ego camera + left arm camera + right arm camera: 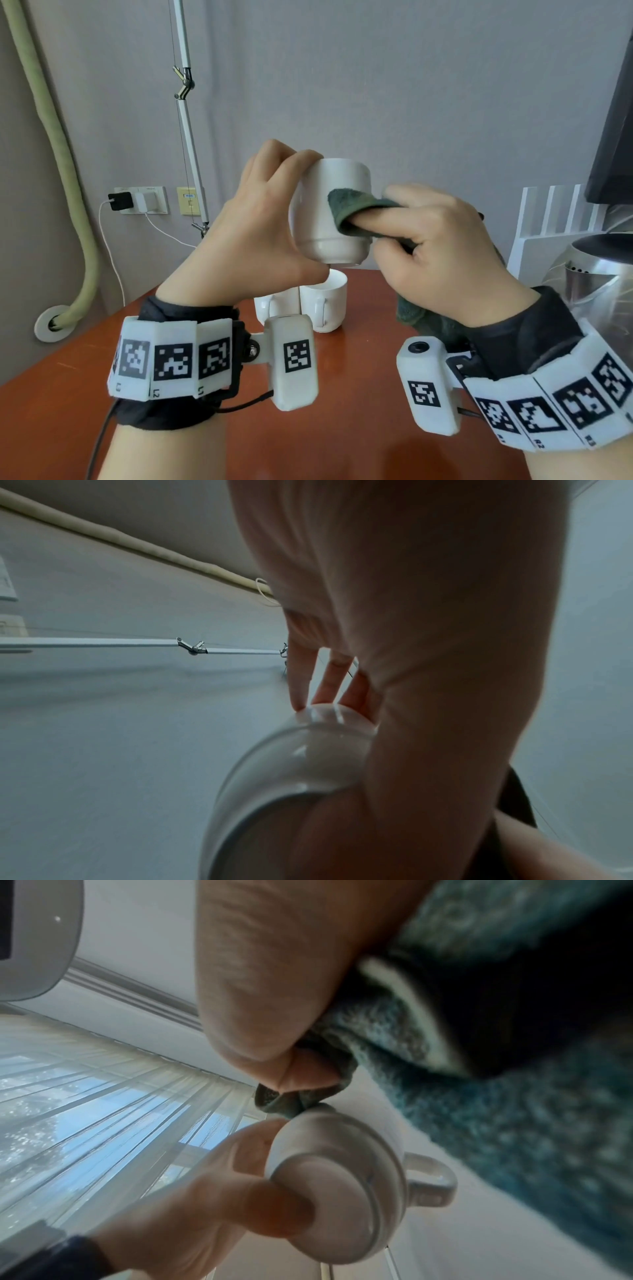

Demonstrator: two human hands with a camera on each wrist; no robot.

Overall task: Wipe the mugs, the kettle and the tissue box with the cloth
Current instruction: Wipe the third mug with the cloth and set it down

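Observation:
My left hand [270, 219] holds a white mug [329, 212] up above the table, thumb under its base and fingertips on its rim. My right hand [435, 246] grips a dark green cloth [349, 209] and presses it against the mug's side with the fingers wrapped in it. The rest of the cloth hangs down below that hand [428, 322]. In the right wrist view the mug [342, 1191] shows its base and handle, with the cloth [298, 1102] touching it. Two more white mugs [318, 301] stand on the table below. The steel kettle [596, 274] sits at the right edge.
The reddish-brown table [342, 428] ends near the wall on the left. A white slatted rack [555, 219] and a dark monitor [616, 137] stand at the back right. A lamp arm [186, 113], wall sockets with chargers [140, 200] and a green hose [61, 154] are behind.

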